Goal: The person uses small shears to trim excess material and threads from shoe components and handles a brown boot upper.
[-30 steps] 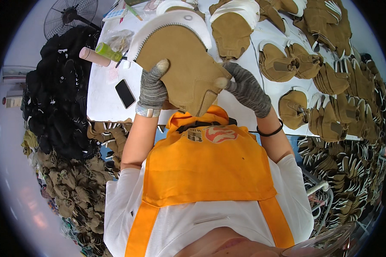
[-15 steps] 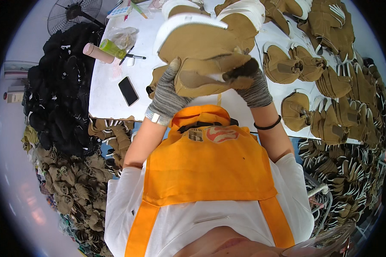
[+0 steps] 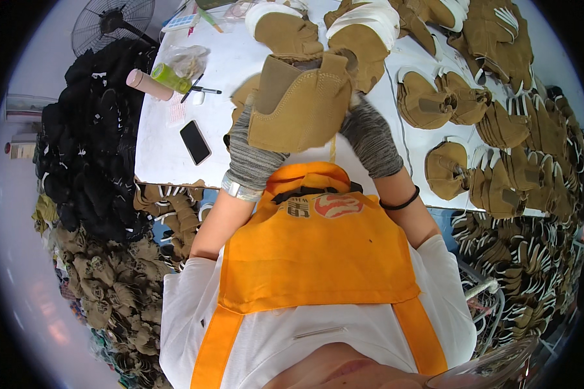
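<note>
A tan shoe upper (image 3: 305,107) with a darker elastic-looking side panel is held up over the white table, between both hands. My left hand (image 3: 248,146), in a grey knit glove, grips its left side; the fingers are partly hidden behind the piece. On the right, my right hand (image 3: 373,139), gloved alike, holds the other edge, its fingertips out of sight behind the upper. Just beyond lie more tan uppers with white edging (image 3: 363,39), and another upper (image 3: 243,94) lies partly covered behind my left hand.
A black phone (image 3: 195,142), pens (image 3: 204,88), a pink bottle (image 3: 149,84) and a green bottle (image 3: 170,78) lie on the table's left (image 3: 165,152). Stacks of tan uppers (image 3: 499,185) fill its right side. Black pieces (image 3: 91,149) are heaped left, near a fan (image 3: 113,21).
The shoe upper has been turned in my hands: its white edge has gone from view and the stitched side with the dark panel now faces me. Both hands shifted slightly with it.
</note>
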Available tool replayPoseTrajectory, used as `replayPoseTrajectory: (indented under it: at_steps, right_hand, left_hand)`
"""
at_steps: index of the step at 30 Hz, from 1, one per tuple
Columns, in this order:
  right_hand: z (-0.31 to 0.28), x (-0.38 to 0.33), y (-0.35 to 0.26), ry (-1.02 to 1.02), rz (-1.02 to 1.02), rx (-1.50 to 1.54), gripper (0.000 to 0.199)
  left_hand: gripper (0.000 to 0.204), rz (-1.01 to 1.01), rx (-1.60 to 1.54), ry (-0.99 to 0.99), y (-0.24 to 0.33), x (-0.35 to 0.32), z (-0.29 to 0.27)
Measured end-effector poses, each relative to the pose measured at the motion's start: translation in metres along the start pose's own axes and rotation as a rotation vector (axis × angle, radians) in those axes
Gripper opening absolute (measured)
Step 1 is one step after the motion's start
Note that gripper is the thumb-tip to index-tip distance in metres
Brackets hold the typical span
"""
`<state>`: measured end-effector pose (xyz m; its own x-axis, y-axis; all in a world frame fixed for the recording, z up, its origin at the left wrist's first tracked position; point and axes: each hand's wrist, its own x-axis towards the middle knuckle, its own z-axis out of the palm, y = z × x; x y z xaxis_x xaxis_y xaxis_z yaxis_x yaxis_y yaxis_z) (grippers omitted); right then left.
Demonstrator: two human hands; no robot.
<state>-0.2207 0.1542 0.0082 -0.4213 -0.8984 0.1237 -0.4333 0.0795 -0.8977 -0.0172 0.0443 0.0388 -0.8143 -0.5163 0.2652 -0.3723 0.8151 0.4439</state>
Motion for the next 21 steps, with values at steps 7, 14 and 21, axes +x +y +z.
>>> replayPoseTrajectory:
  at_steps: [7,14,21]
  right_hand:
    - [-0.045,-0.016,-0.073,-0.134,0.249,0.642,0.059]
    - [-0.042,-0.022,-0.096,-0.312,0.153,0.592,0.044]
    - [-0.022,-0.032,-0.075,-0.147,-0.195,0.371,0.033]
  left_hand:
    - [0.062,-0.373,-1.953,0.282,-0.002,0.001,-0.029]
    - [0.072,-0.182,-1.806,0.211,-0.024,0.0,-0.037]
    - [0.061,-0.213,-2.099,0.117,-0.004,0.01,-0.023]
